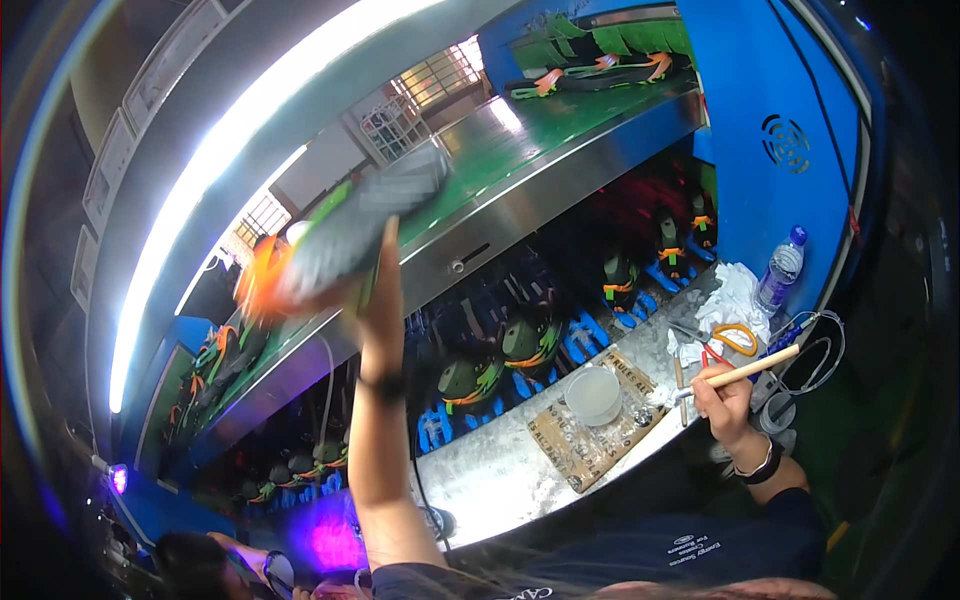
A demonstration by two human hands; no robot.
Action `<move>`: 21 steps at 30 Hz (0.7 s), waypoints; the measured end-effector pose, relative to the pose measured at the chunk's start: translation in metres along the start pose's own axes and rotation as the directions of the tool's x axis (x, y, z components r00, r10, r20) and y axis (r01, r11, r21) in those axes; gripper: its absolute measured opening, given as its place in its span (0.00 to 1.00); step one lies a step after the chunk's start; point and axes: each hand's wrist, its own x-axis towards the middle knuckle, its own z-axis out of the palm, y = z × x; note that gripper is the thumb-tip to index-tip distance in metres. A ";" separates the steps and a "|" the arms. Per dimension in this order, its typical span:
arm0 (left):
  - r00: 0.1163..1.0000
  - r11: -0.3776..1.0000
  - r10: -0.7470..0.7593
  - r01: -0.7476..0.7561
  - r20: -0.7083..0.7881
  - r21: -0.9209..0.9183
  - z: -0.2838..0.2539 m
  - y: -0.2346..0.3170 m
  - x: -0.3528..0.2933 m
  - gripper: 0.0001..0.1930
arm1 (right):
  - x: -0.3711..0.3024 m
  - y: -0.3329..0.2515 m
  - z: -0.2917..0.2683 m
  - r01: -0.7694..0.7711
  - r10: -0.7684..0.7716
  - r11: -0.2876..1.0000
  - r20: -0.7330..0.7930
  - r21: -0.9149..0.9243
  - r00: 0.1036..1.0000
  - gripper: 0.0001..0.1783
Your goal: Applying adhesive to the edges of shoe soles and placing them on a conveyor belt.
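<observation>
Raised over the green conveyor belt (pixel 575 135), my left hand (pixel 376 290) grips a shoe (pixel 365 215), its grey sole facing me and orange and green parts showing at its edge. Motion blurs the shoe and part of the hand. At the bench on the right, my right hand (pixel 728 408) holds a brush (pixel 762 366) by its pale wooden handle, tip pointing left. Just left of that hand, a round translucent tub (pixel 593 394) sits on a piece of brown cardboard (pixel 570 455).
Dark shoes (pixel 470 378) with orange and green trim stand on blue holders below the belt. Scissors (pixel 737 338), white rags (pixel 735 300) and a water bottle (pixel 783 270) crowd the bench's right end. Another person (pixel 195 565) is at the lower left. A long lamp (pixel 190 190) arches above.
</observation>
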 end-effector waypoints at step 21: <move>0.872 0.799 -0.482 0.400 0.081 0.450 -0.154 -0.279 -0.085 0.28 | 0.001 0.020 0.021 -0.085 0.084 0.996 0.017 0.030 0.996 0.03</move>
